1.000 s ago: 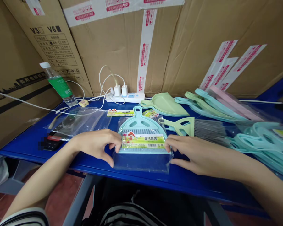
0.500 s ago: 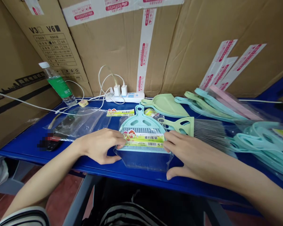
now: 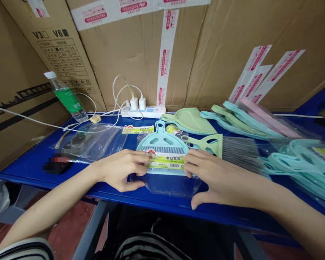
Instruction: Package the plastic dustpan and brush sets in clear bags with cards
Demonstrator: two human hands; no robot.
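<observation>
A teal dustpan and grey-bristled brush set [image 3: 161, 144] lies in a transparent plastic bag [image 3: 165, 184] on the blue table [image 3: 43, 169], with a yellow-green label [image 3: 165, 161] across it. My left hand [image 3: 121, 169] grips the bag from the left, fingertips on the label's left end. From the right, my right hand [image 3: 212, 177] holds the bag, fingers over the set's edge and thumb below on the plastic. The hands nearly meet, hiding both label ends. A loose pale green brush [image 3: 227, 148] lies just beyond my right hand.
A pale green dustpan [image 3: 189, 121] and stacked teal, green and pink pieces [image 3: 246, 121] lie behind. Bagged teal sets [image 3: 300, 162] pile at the right. At the back are a power strip [image 3: 143, 112], a water bottle [image 3: 66, 97] and cardboard boxes [image 3: 130, 61].
Both hands have slid inward along the label, closer together. The set sits slightly higher in the bag, with more bare plastic showing below it.
</observation>
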